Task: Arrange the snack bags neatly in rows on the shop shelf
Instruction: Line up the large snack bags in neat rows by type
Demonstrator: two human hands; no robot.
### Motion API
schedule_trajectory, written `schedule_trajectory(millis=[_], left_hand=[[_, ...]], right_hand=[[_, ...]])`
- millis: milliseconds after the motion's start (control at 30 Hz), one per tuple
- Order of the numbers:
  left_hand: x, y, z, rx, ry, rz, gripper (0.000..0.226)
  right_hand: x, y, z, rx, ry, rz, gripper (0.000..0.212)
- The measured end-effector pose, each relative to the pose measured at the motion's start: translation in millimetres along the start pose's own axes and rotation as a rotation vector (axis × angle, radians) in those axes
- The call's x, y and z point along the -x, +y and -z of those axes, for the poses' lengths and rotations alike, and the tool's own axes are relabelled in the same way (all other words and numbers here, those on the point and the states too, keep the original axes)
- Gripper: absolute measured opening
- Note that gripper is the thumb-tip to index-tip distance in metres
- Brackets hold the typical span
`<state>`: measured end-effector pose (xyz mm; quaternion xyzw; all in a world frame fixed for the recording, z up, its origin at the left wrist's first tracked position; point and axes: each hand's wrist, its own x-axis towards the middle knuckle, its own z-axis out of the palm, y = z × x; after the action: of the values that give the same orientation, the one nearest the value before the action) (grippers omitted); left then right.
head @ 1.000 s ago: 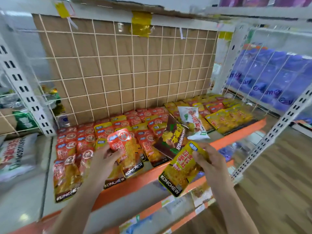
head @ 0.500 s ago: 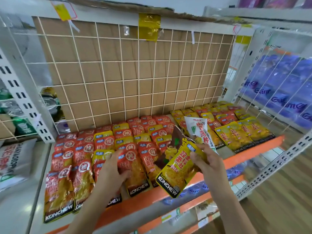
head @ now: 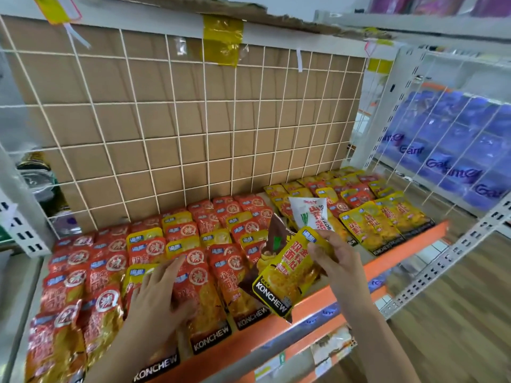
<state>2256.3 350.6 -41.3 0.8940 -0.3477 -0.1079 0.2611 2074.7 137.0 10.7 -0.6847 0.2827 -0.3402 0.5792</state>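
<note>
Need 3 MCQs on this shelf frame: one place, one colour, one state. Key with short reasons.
1. Where is the white bag? A on the floor; B lying on stocked bags on the shelf; C hung on the wire grid.
2. Colour of the KONCHEW bag in the right hand? A blue; B green; C yellow.
3. The left hand: A rests with straight fingers on red bags; B lifts a bag in the air; C is out of view.
Key: 1 B, it lies atop the packs right of centre; 2 C, its front is yellow above a black band; 3 A, its fingers are spread flat on the red row.
</note>
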Motion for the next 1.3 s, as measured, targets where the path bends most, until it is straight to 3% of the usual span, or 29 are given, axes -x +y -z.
schedule_trajectory(millis=[300, 400, 500, 600, 767, 1033, 1300], left_hand=[[-18.4, 53.0, -0.3, 0.201, 0.212, -0.137, 0.061], [-31.6, 82.7, -10.0, 0.218, 0.223, -0.17, 0.052], [-43.8, 110.7, -21.5, 0.198, 0.229, -0.218, 0.046], [-57.5, 137.2, -36.9, 0.167, 0.236, -0.204, 0.043], [-68.9, 170.6, -53.7, 0.154, 0.294, -0.208, 0.044], [-58.7, 185.4, -74.3, 0.089, 0.339, 0.005, 0.042], [-51.3, 187.4, -87.3, 0.048, 0.363, 0.153, 0.039]], right_hand=[[-54.3, 15.8, 60.0, -0.018, 0.087, -0.009, 0.011], [-76.0, 19.6, 88.8, 0.038, 0.063, 0.018, 0.021], [-97.9, 23.5, 115.3, 0.089, 0.062, 0.047, 0.01], [-125.8, 32.2, 145.9, 0.181, 0.084, 0.072, 0.013], [-168.7, 52.0, 177.1, 0.374, -0.023, 0.064, 0.014], [-198.1, 76.1, 152.0, 0.631, -0.42, 0.077, 0.025], [-194.1, 94.6, 131.3, 0.907, -0.523, 0.346, 0.041]])
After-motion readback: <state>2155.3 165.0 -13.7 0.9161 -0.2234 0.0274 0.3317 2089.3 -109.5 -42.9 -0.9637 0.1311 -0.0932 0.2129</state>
